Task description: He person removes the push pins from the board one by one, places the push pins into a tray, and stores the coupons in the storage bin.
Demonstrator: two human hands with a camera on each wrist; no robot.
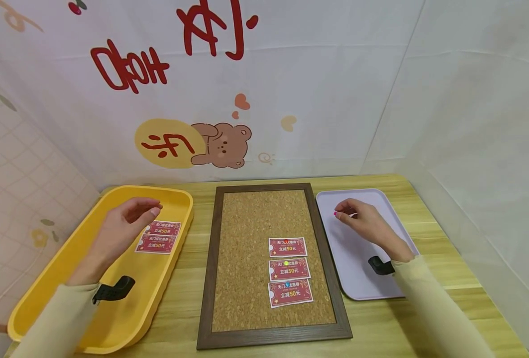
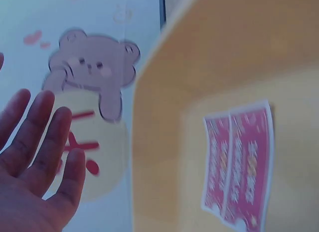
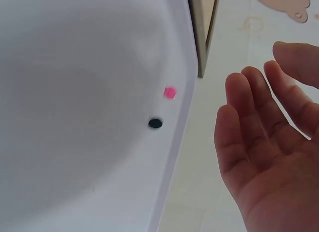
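Observation:
Over the yellow tray [image 1: 174,278] hovers my left hand [image 1: 120,226], fingers loosely bent and holding nothing. Two red coupons [image 1: 162,228] lie in that tray beside its fingertips, one just in front of the other. My right hand [image 1: 364,219] is above the lilac tray [image 1: 349,283], its fingers relaxed and apart from anything. A pink pushpin-like piece [image 3: 170,93] and a black one [image 3: 155,123] lie in the lilac tray. Between the trays, a framed cork board [image 1: 246,258] bears three more coupons [image 1: 289,269] in a column, with red, yellow and blue pin heads on them.
The wooden table [image 1: 179,323] carries both trays and the board side by side. Behind them rises a white wall covering [image 1: 318,99] printed with a bear and red lettering. A wristband camera mount [image 1: 116,289] sits on my left wrist, another [image 1: 381,266] on my right.

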